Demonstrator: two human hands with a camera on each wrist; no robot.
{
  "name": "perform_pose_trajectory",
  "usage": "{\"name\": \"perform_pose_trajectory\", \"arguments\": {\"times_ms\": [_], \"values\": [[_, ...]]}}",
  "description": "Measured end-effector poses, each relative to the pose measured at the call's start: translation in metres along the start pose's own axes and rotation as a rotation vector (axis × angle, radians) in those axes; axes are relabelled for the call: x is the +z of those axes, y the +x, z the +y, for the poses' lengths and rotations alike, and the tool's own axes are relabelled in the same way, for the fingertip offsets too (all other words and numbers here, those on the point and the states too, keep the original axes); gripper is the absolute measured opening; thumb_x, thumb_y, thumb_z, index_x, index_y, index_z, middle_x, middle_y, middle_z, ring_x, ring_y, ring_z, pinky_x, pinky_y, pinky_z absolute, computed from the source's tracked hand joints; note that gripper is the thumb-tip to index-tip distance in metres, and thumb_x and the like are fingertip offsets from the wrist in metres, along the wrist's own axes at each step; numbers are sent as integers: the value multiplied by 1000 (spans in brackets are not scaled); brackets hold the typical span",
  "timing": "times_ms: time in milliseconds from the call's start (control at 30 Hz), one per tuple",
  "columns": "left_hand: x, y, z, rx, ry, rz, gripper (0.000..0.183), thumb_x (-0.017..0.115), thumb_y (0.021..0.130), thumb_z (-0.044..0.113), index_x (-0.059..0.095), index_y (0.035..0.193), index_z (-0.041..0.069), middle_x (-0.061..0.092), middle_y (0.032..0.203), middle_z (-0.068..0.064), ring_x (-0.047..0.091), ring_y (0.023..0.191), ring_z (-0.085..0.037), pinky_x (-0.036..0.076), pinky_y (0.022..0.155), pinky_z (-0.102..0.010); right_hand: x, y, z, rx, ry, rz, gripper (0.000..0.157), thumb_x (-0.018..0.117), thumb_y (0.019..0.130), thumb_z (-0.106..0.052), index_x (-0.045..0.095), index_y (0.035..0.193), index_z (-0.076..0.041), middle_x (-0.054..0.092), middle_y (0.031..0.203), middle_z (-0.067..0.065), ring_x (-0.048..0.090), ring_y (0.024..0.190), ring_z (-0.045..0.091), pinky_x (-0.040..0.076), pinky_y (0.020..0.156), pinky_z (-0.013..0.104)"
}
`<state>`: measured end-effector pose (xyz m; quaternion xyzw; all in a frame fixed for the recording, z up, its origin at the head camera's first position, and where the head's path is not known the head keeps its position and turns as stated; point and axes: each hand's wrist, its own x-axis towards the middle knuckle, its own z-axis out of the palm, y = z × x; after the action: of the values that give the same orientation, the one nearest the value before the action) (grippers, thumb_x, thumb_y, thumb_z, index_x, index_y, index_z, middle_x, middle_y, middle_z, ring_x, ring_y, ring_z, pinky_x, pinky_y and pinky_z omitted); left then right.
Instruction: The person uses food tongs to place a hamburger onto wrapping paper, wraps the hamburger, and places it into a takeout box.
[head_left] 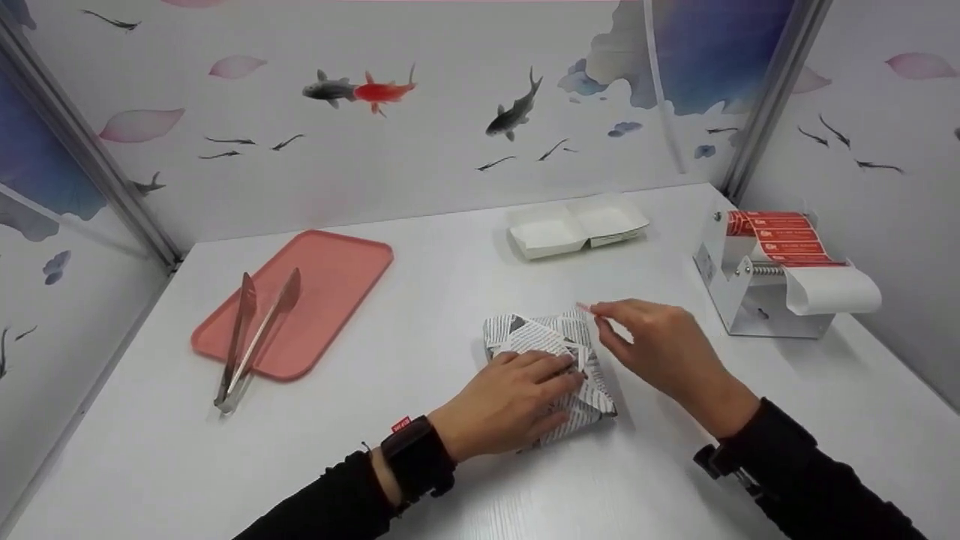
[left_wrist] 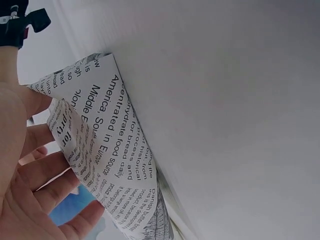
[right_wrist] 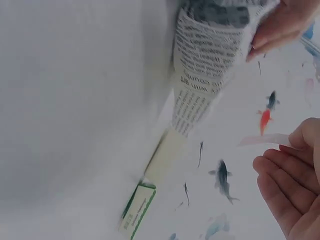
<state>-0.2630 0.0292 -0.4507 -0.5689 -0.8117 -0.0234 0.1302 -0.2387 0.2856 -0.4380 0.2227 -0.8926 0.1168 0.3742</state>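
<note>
A package wrapped in newsprint-patterned paper [head_left: 551,334] lies on the table in front of me, its paper folded over in flaps. My left hand [head_left: 514,397] rests on top of it with fingers spread; in the left wrist view the fingertips lie along the printed paper [left_wrist: 107,130]. Just right of the package's far corner, my right hand [head_left: 660,349] pinches a small pale, pinkish strip, probably a sticker, between thumb and forefinger. That strip [right_wrist: 275,138] sticks out from the fingertips in the right wrist view, while the other fingers are loosely bent.
To the left is a pink tray [head_left: 341,300] with metal tongs [head_left: 259,330] lying across it. An opened white paper box [head_left: 555,229] sits behind the package. At the right stands a label dispenser [head_left: 776,300] with a roll of red labels [head_left: 784,232]. Printed panels enclose the table.
</note>
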Motion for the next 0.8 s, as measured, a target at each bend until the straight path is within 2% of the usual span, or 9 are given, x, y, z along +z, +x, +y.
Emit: {"name": "perform_pose_trajectory", "arguments": {"times_ms": [100, 300, 567, 800], "values": [[0, 0, 0, 4, 7, 13, 47, 58, 110, 45, 61, 151, 22, 61, 156, -1, 61, 140, -19, 56, 108, -42, 10, -4, -8, -22, 21, -104, 22, 87, 87, -7, 82, 108, -9, 84, 96, 5, 81, 84, 22, 65, 70, 37], [-1, -1, -1, 10, 28, 19, 49, 60, 109, 44, 60, 152, 22, 60, 157, 0, 60, 141, -17, 57, 106, -41, 17, -6, -15, 29, 119, -270, 15, 84, 91, -9, 83, 106, -8, 84, 98, 2, 80, 90, 19, 64, 80, 43], [-1, -1, -2, 10, 23, -1, 48, 60, 109, 43, 60, 151, 21, 61, 156, 0, 60, 140, -18, 56, 107, -41, 17, -6, -12, 30, 168, -355, 14, 79, 97, -15, 83, 110, -11, 82, 100, -2, 77, 87, 14, 62, 80, 42], [0, 0, -2, 13, 3, 6, 46, 62, 108, 41, 61, 149, 20, 62, 152, 0, 62, 138, -18, 57, 106, -41, 14, -3, -13, 27, 186, -411, 16, 77, 98, -15, 82, 113, -10, 82, 104, 0, 77, 92, 16, 63, 82, 42]]}}
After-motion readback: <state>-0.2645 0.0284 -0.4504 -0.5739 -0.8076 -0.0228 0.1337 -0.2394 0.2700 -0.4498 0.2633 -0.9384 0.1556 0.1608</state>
